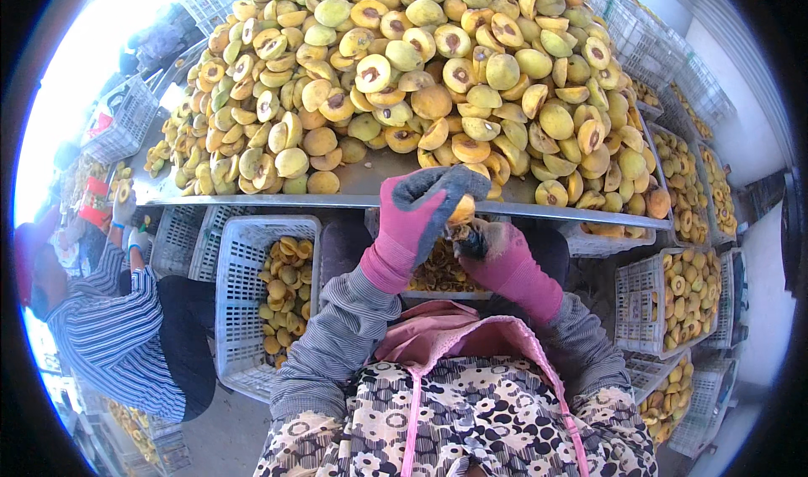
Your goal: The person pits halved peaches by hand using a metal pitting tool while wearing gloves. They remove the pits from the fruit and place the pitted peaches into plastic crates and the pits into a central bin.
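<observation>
My left hand (pixel 420 218), in a pink glove with a grey coated palm, grips a yellow stone-fruit half (pixel 464 211) just over the table's front edge. My right hand (pixel 505 259), gloved alike with dark, soiled fingertips, is curled close against the fruit's lower side. Whether it holds a small tool is hidden by the fingers. Beyond both hands a large heap of halved yellow stone fruit (pixel 435 101), many with brown pits or pit hollows showing, covers the metal table (pixel 379 173). Below my hands, a crate holds brown scraps (pixel 435 275).
A white plastic crate (pixel 237 306) partly filled with fruit halves stands at my left. More fruit-filled crates (pixel 639 306) are stacked along the right side by a wall. At far left a person in a striped shirt (pixel 107 313) handles fruit with gloved hands.
</observation>
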